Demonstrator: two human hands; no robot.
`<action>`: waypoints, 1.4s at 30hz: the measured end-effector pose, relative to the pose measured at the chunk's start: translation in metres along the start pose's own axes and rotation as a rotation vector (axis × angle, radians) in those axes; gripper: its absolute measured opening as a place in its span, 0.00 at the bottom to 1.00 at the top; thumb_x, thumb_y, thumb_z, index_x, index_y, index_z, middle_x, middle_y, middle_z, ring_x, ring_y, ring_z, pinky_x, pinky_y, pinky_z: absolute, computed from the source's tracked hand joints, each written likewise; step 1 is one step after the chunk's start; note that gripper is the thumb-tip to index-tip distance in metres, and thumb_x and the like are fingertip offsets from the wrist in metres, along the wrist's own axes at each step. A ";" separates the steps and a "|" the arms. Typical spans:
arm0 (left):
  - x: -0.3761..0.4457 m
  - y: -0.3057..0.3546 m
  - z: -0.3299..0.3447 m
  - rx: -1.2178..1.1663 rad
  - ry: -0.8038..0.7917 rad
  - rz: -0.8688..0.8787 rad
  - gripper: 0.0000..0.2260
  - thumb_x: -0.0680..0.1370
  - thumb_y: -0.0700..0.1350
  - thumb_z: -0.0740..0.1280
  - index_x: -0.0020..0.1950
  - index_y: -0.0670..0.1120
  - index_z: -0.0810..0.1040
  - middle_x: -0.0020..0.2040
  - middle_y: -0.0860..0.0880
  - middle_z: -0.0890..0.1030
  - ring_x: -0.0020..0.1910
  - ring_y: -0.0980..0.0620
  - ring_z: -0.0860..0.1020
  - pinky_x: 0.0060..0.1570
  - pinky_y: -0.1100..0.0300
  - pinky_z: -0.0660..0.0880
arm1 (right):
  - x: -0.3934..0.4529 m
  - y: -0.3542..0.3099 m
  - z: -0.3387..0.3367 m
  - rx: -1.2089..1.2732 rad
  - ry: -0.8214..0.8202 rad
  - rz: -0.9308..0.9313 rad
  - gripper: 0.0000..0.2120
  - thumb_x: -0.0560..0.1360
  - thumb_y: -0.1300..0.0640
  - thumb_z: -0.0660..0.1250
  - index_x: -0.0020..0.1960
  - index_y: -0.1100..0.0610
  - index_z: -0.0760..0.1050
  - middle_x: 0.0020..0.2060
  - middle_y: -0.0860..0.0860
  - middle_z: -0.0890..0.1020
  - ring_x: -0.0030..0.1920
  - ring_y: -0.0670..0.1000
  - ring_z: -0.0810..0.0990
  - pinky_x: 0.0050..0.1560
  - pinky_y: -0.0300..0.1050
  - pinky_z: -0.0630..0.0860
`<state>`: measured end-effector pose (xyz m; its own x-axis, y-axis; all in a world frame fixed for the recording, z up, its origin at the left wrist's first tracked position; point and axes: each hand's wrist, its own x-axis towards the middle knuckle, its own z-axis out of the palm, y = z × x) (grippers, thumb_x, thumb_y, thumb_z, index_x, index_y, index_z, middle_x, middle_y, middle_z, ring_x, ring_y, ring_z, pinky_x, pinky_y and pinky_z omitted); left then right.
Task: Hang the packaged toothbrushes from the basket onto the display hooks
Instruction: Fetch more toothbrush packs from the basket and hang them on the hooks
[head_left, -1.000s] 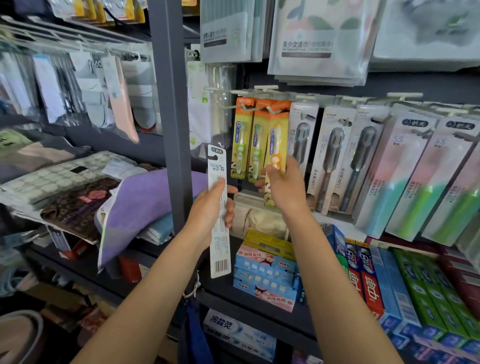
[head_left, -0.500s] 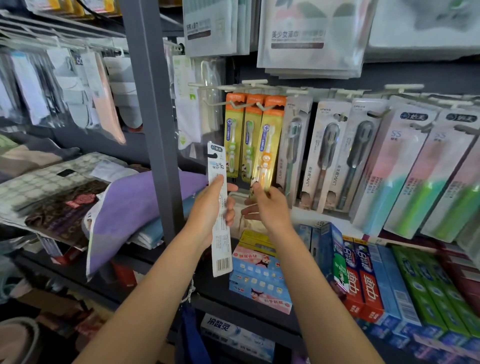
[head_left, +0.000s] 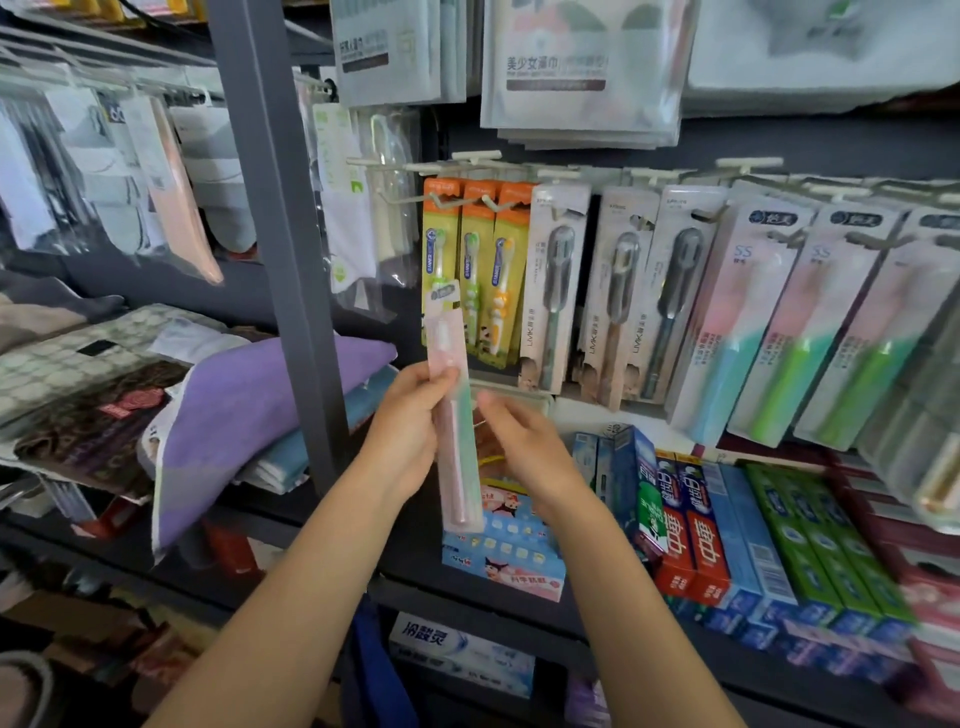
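A: How did the packaged toothbrush (head_left: 451, 400) look set to handle?

B: Light, I judged, a long thin card with a clear blister: stiff lengthwise but easily bent, and slick on the plastic face. The left hand (head_left: 402, 441) had its fingers (head_left: 435, 376) wrapped round the pack near the middle, holding it upright in front of the shelf, below the orange kids' toothbrushes (head_left: 470, 270) on their display hooks (head_left: 441, 200). Pinching nearer the top, just under the hang hole, would likely steer it onto a hook better.

A: And the right hand (head_left: 524, 447)?

B: Just right of the pack, fingers loosely curled; whether they touched its edge I couldn't tell.

A: What had changed from half a second before?

B: The pack had been turned: earlier its white barcode back faced the camera, now the pink front showed. The right hand had moved in closer.
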<state>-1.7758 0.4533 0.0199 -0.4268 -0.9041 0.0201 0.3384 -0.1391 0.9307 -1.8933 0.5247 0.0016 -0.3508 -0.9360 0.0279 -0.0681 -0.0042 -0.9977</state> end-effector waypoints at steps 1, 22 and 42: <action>-0.002 -0.001 0.001 0.020 0.014 0.018 0.10 0.82 0.41 0.65 0.63 0.41 0.77 0.58 0.39 0.81 0.57 0.43 0.81 0.56 0.48 0.79 | -0.005 -0.002 -0.001 -0.080 -0.031 -0.030 0.18 0.79 0.42 0.67 0.53 0.58 0.79 0.42 0.50 0.83 0.43 0.48 0.82 0.44 0.43 0.80; -0.066 -0.024 0.081 0.407 -0.233 0.198 0.05 0.76 0.43 0.74 0.46 0.54 0.85 0.44 0.56 0.87 0.46 0.59 0.83 0.50 0.63 0.78 | -0.102 -0.006 -0.072 0.057 0.362 -0.374 0.04 0.82 0.59 0.65 0.54 0.55 0.78 0.41 0.42 0.83 0.44 0.40 0.81 0.46 0.34 0.76; -0.110 -0.038 0.208 0.400 -0.453 0.205 0.02 0.79 0.48 0.71 0.48 0.56 0.83 0.40 0.61 0.85 0.39 0.66 0.82 0.36 0.75 0.73 | -0.150 -0.026 -0.171 -0.031 0.742 -0.459 0.04 0.82 0.55 0.65 0.54 0.52 0.79 0.46 0.58 0.82 0.48 0.64 0.79 0.52 0.66 0.77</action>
<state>-1.9163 0.6416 0.0583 -0.7283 -0.6240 0.2832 0.1489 0.2594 0.9542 -1.9987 0.7255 0.0344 -0.7995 -0.3730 0.4708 -0.3737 -0.3049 -0.8760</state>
